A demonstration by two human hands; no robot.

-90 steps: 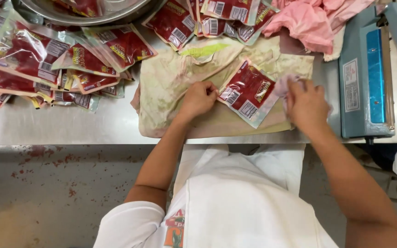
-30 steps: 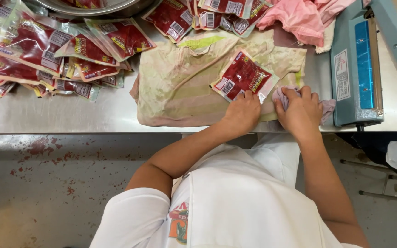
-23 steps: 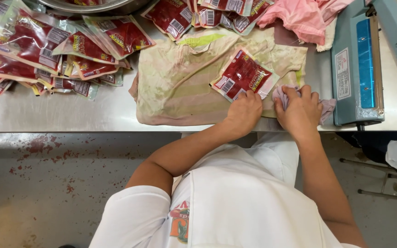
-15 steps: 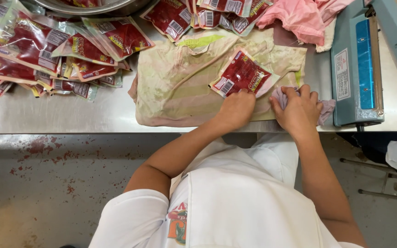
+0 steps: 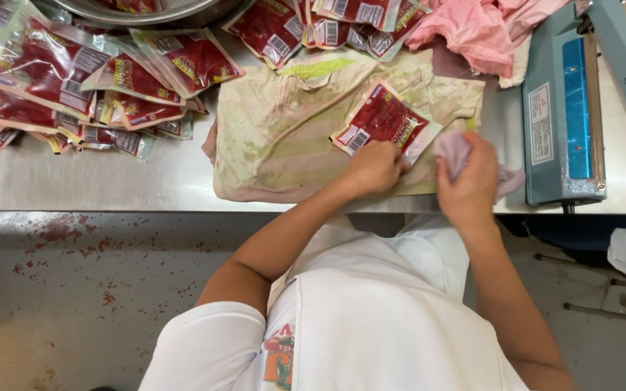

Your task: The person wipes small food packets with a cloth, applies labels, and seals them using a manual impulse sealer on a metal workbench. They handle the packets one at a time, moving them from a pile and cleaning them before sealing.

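One red sauce pouch (image 5: 384, 122), flat and glossy, clear-edged plastic, lying at upper centre of the frame on a stained, striped cloth (image 5: 284, 137) spread over the steel table (image 5: 110, 181); long axis running diagonally from lower left to upper right. Left hand (image 5: 374, 166) directly below the pouch, fingertips pressed on its lower edge, fingers bent, pinning rather than grasping. Right hand (image 5: 469, 177) just right of the pouch, closed around a crumpled pale rag (image 5: 452, 148), apart from the pouch film. Left hand nearer. Heap of similar filled pouches (image 5: 74, 80) at upper left; pink cloth (image 5: 483, 29) at upper right; blue heat sealer (image 5: 570, 108) along the right edge, metal bowl rim (image 5: 139, 11) at top.
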